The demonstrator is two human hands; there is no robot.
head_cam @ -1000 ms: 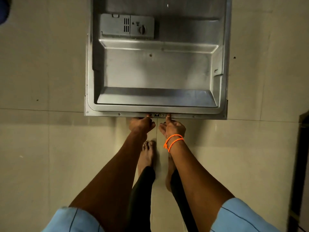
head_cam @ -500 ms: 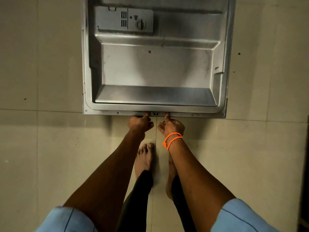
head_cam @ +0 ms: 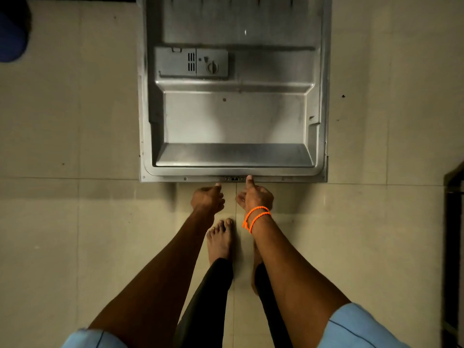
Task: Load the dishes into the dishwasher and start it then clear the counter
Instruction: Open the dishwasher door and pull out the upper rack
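The dishwasher door [head_cam: 234, 116] hangs open and lies nearly flat, its steel inner face up, with the grey detergent dispenser [head_cam: 192, 62] at its upper left. Both hands are at the middle of the door's front edge, either side of the latch [head_cam: 234, 179]. My left hand [head_cam: 208, 198] has curled fingers and its thumb tip touches the edge. My right hand [head_cam: 254, 197], with orange bands on the wrist, has its thumb on top of the edge and its fingers tucked below. No dishes or racks are in view.
Beige tiled floor [head_cam: 75, 222] surrounds the door. My bare feet [head_cam: 221, 239] stand just behind the hands. A dark piece of furniture [head_cam: 454, 247] lines the right edge, and a blue object [head_cam: 11, 38] sits at the top left.
The door has swung lower and shows more of its inner face. Both hands stayed at its front edge; the left thumb has slid back to the very rim.
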